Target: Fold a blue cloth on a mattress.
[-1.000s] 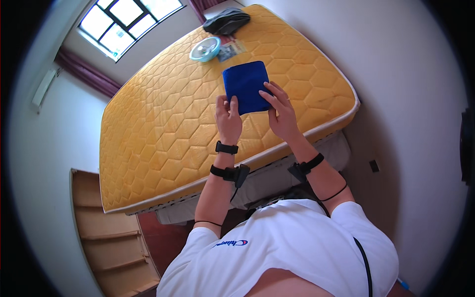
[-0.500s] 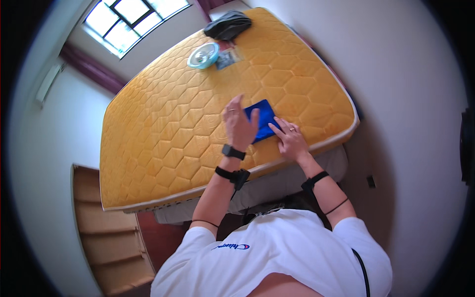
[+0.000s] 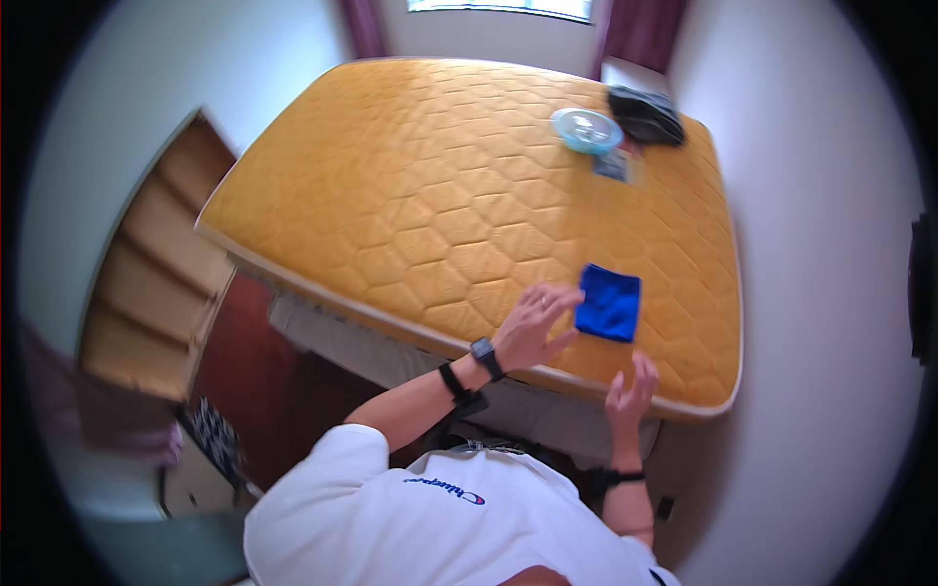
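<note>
A folded blue cloth [image 3: 609, 305] lies flat on the yellow mattress [image 3: 420, 215], close to its near right side. Just left of the cloth is my left hand [image 3: 532, 322], its fingers stretched toward the cloth's left edge; whether they touch it I cannot tell. My right hand [image 3: 631, 391] is held apart from the cloth, below its near edge, with the fingers spread and nothing in them. Each wrist has a black band, and the left one also wears a dark watch.
Toward the far right of the mattress sit a light-blue bowl [image 3: 586, 131], a small flat packet [image 3: 613, 165] and a dark grey bundle of fabric [image 3: 647, 115]. A wooden shelf unit [image 3: 161, 264] stands at the left. A white wall [image 3: 811, 244] runs along the right.
My view has turned left, so the bed appears shifted and rotated. My right hand has come off the blue cloth and drawn back toward me. The left hand is now at the cloth's left edge.
</note>
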Demonstrator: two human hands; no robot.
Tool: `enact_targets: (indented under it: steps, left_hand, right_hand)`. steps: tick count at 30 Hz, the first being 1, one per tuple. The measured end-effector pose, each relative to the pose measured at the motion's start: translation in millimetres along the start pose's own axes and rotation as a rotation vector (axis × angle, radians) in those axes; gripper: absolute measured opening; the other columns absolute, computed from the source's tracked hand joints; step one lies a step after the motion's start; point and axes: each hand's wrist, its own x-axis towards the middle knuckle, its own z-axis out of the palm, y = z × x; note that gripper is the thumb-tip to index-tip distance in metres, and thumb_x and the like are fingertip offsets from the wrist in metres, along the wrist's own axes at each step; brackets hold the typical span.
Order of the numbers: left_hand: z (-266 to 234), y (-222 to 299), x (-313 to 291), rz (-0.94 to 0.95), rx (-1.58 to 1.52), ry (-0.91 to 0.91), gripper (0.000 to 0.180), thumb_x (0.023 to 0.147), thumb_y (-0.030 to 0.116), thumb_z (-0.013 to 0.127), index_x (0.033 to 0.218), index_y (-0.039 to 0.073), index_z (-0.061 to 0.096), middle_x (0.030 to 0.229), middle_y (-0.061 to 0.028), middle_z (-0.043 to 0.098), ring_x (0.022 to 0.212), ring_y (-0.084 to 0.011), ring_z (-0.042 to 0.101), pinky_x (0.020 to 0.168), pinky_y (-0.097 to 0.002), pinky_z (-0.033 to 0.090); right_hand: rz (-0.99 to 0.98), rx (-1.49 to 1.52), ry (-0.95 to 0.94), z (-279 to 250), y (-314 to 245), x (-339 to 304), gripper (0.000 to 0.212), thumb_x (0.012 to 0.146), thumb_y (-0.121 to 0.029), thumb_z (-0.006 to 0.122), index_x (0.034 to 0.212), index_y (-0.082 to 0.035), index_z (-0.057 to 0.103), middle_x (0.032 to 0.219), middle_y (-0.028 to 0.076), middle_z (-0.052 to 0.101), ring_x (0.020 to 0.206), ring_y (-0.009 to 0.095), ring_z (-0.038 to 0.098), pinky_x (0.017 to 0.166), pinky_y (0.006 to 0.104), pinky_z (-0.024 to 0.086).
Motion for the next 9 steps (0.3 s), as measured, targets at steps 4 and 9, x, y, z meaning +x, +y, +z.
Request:
enact_targets:
  steps: [4, 9]
  left_hand:
    - [-54.1, -33.4, -139.0, -0.263, -0.159, -0.164, 0.036, 0.095, 0.022, 0.068, 0.128, 0.008, 0.064, 0.114, -0.0172, 0.071, 0.106, -0.035, 0.067, 0.093, -0.0443, 0.053]
    - [-45.2, -79.9, -334.0, -0.991, -0.32, -0.528, 0.07, 0.099, 0.052, 0.055, 0.149, 0.002, 0.049, 0.145, -0.0263, 0.056, 0.136, -0.0402, 0.052, 0.116, -0.044, 0.039]
  right_hand:
    - [0.123, 0.391, -0.632, -11.3, -39.5, -72.5, 0.023, 0.09, 0.0, 0.063, 0.112, -0.004, 0.069, 0.101, 0.016, 0.071, 0.101, 0.034, 0.068, 0.091, 0.0433, 0.052]
    - [0.571, 0.389, -1.287, 61.1, 7.8, -208.5, 0.043, 0.096, -0.022, 0.068, 0.138, -0.012, 0.064, 0.136, 0.021, 0.065, 0.128, 0.03, 0.061, 0.106, 0.0384, 0.048]
